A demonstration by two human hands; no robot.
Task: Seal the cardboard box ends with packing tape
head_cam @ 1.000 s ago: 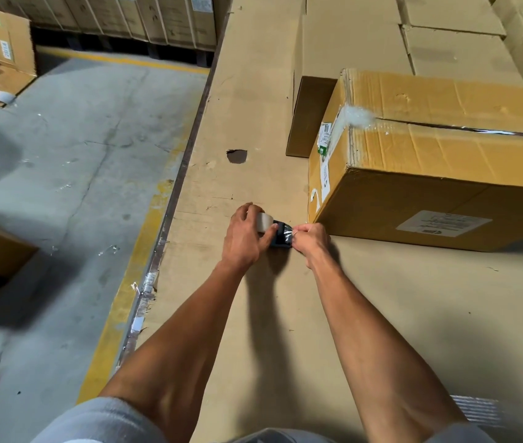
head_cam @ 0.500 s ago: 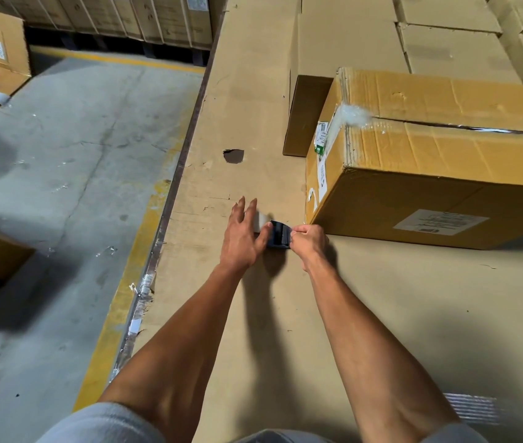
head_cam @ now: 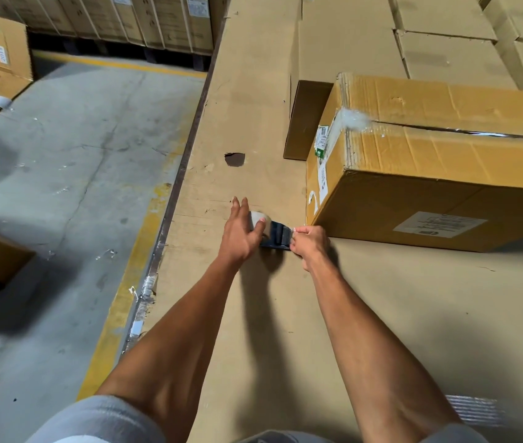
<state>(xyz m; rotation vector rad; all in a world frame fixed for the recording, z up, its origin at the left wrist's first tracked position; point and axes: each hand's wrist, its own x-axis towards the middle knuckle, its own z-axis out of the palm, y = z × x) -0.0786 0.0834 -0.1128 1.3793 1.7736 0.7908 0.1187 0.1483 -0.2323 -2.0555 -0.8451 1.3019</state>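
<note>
Concrete warehouse floor with a yellow painted line (head_cam: pixel 116 302) runs along the left of a wide cardboard-covered work surface (head_cam: pixel 253 314), and everything that matters sits on that surface near the tape dispenser (head_cam: pixel 274 234). Just left of the dispenser, the left hand (head_cam: pixel 241 233) lies over the tape roll (head_cam: pixel 258 219) with fingers spread, thumb pressed on the roll's rim; it steadies rather than clamps. Touching the dispenser's right end, the right hand (head_cam: pixel 309 244) is closed in a pinch, seemingly on the free end of the tape, though the strip itself is too clear to make out. Immediately right of and behind the dispenser stands the cardboard box (head_cam: pixel 429 174), its top seam already taped, the near left end facing the hands.

The step looks like freeing the tape's leading edge. Doing it well likely means holding the roll firmly still, drawing the end out straight and taut, then starting it squarely on the box end so it lies without wrinkles.
</note>
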